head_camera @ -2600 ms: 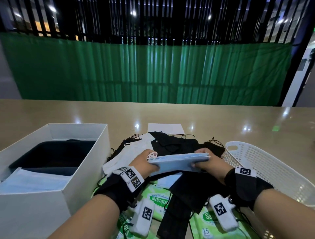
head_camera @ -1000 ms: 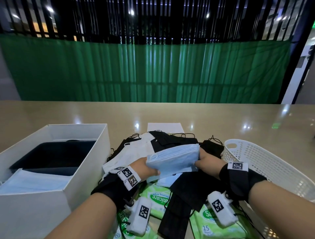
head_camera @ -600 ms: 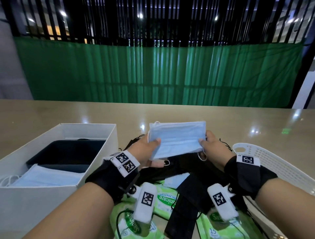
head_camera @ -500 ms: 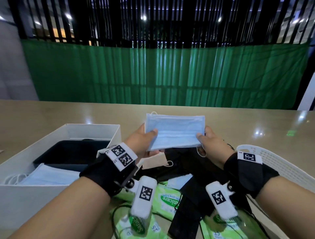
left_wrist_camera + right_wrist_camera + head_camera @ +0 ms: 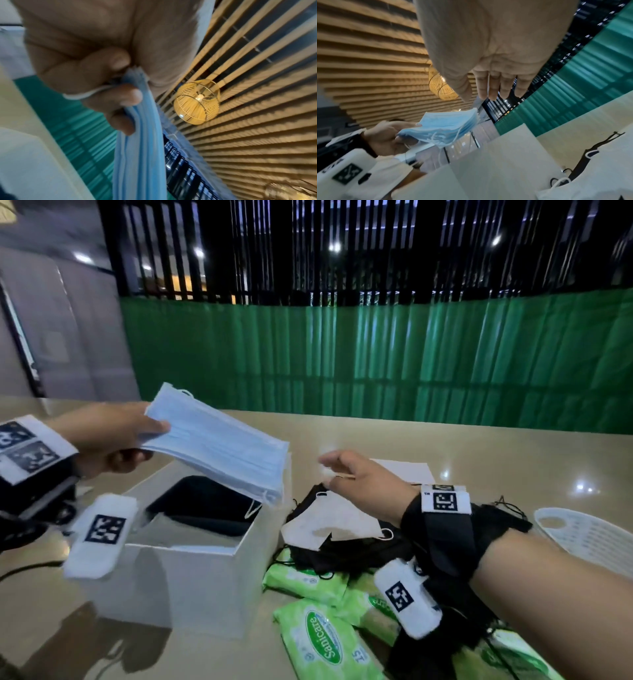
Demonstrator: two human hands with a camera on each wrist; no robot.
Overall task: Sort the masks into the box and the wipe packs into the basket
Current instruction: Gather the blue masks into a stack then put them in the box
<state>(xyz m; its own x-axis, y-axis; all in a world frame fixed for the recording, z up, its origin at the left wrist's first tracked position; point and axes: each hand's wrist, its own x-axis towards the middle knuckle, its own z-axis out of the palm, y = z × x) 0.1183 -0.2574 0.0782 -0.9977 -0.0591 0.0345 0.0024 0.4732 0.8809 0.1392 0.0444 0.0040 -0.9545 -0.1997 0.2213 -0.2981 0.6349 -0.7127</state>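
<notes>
Currently left hand (image 5: 109, 436) pinches blue mask stack (image 5: 219, 445) above white box (image 5: 191, 573); right hand (image 5: 363, 484), fingers spread, hovers over mask pile (image 5: 329, 525) at box's 3 o'clock.

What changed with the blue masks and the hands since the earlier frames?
The right hand let go of the blue masks and now hovers open over the mask pile. The left hand alone grips the stack and has carried it left, above the white box. The wipe packs and basket stayed put.
</notes>
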